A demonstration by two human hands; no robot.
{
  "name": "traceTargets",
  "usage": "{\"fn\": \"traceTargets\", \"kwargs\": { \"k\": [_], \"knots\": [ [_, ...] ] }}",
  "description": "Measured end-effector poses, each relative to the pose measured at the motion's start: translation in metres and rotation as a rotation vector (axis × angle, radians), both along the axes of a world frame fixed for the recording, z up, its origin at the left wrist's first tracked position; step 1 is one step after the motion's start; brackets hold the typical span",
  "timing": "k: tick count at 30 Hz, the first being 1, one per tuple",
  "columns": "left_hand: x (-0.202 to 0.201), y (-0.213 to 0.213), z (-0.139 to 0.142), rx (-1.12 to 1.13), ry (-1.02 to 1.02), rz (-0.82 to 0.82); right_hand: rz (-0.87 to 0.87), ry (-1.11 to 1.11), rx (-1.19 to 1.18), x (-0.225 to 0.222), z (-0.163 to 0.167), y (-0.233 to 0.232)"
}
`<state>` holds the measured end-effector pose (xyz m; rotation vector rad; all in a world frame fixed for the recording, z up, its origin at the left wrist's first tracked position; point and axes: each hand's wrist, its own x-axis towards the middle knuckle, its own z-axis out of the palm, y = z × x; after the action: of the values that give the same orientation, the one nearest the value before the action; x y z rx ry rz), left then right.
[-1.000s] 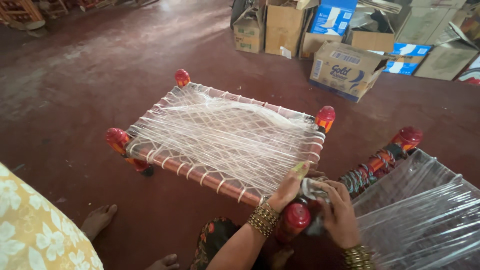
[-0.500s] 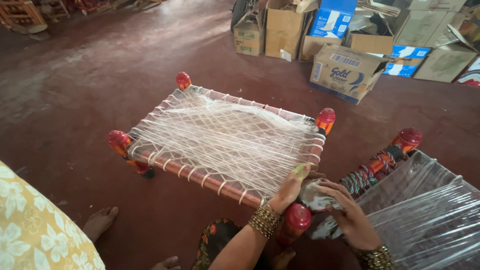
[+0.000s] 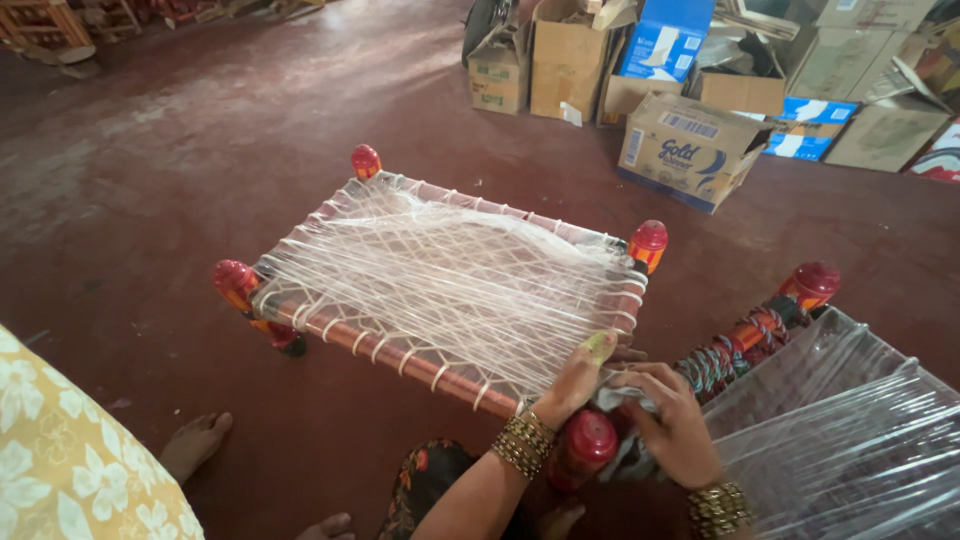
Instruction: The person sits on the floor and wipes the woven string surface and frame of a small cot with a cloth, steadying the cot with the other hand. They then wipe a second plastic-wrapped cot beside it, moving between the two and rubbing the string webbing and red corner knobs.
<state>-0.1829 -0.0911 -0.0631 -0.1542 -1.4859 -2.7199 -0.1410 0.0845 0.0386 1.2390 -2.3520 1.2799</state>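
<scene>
Cot: a small woven cot [image 3: 450, 290] stands on the floor, wrapped in clear film [image 3: 420, 250]; its near right corner is at the hands.
Left hand: the left hand [image 3: 578, 378] rests on that corner of the cot, fingers closed on the film, thumb up.
Right hand: the right hand [image 3: 672, 420] is just beside the left, fingers curled around a bunched wad of film at the corner.
Knobs: four red knobs top the cot's legs; the nearest knob [image 3: 590, 440] sits below and between the two hands, partly hidden by them.
Second cot: a second cot [image 3: 850, 440], also in film, lies at the right, touching the right forearm; one red knob and a bright painted leg [image 3: 760, 330] show.
Bangles: a stack of gold bangles [image 3: 520, 445] on the left wrist, another on the right.
Foot: a bare foot [image 3: 195, 445] rests on the floor at the left, near a yellow flowered cloth [image 3: 70, 470].
Floor: dark red floor [image 3: 200, 150], dusty, worn pale in patches.
Boxes: about ten cardboard boxes [image 3: 690, 150] stand well behind the cot, several blue and white.
Far left: wooden frames [image 3: 40, 25] at the top corner, too blurred to tell more.
</scene>
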Motion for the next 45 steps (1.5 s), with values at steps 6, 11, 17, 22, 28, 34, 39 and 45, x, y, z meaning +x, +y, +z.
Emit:
{"fn": "traceTargets", "kwargs": {
  "k": [6, 11, 17, 22, 28, 34, 39, 45],
  "knots": [
    [0.003, 0.000, 0.009, -0.081, 0.069, 0.006, 0.174, -0.308, -0.175, 0.000, -0.002, 0.022],
    [0.002, 0.003, 0.008, 0.053, -0.087, -0.024, 0.084, -0.272, -0.350, 0.007, -0.008, 0.015],
    [-0.001, 0.002, 0.005, -0.140, 0.046, 0.085, -0.128, -0.067, -0.161, 0.009, -0.012, -0.002],
    [0.001, 0.001, 0.005, -0.017, -0.002, 0.014, -0.171, -0.180, -0.142, -0.006, -0.001, -0.013],
    [0.007, 0.000, 0.018, -0.097, 0.027, 0.065, -0.394, 0.253, -0.046, 0.026, -0.001, -0.025],
    [0.009, 0.002, 0.020, -0.060, -0.045, 0.042, -0.350, 0.284, 0.081, 0.002, 0.002, -0.027],
    [0.002, 0.000, 0.014, -0.201, 0.077, 0.164, -0.434, 0.073, 0.086, -0.008, -0.002, -0.031],
    [0.007, 0.001, 0.019, 0.108, -0.040, -0.049, -0.308, 0.441, -0.005, 0.042, 0.005, -0.008]
  ]
}}
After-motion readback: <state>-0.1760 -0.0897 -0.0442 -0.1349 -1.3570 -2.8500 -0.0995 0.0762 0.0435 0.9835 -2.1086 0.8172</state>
